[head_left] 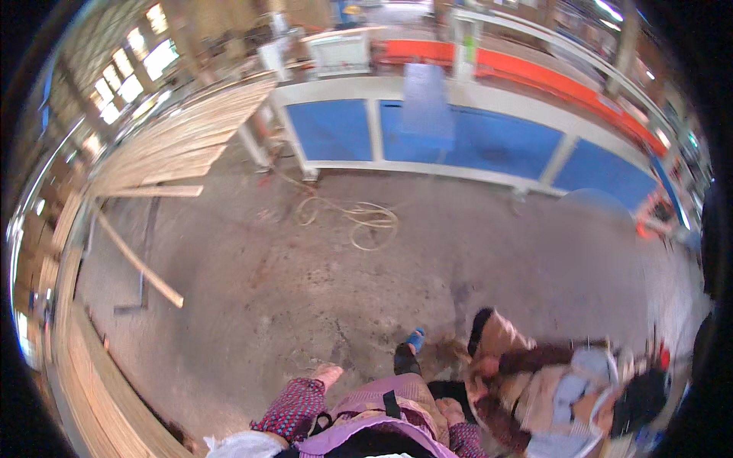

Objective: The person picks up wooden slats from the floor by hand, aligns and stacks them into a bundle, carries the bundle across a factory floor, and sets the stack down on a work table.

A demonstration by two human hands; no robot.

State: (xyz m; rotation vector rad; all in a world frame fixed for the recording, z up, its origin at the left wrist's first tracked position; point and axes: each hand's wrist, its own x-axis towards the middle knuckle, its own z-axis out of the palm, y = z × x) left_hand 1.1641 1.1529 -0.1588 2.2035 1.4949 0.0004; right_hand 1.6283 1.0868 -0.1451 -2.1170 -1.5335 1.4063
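My left hand [328,374] reaches out from a dark patterned sleeve [289,408], over the concrete floor and in front of my lilac apron [382,397]. It looks loosely open with nothing in it, though its fingers are blurred. Low at the right side of my body, my right hand [450,412] shows beside a black patch I cannot make out. Its fingers are too smeared to read, and no held thing shows. A foot in a blue sandal [414,340] stands on the floor ahead of me.
At my right a co-worker [550,389] bends close by. Ahead runs a long white-framed machine with blue panels [489,141] and an orange beam [565,84]. A pale hose [374,221] lies coiled on the floor. Wooden strips [183,137] and long boards [107,382] line the left.
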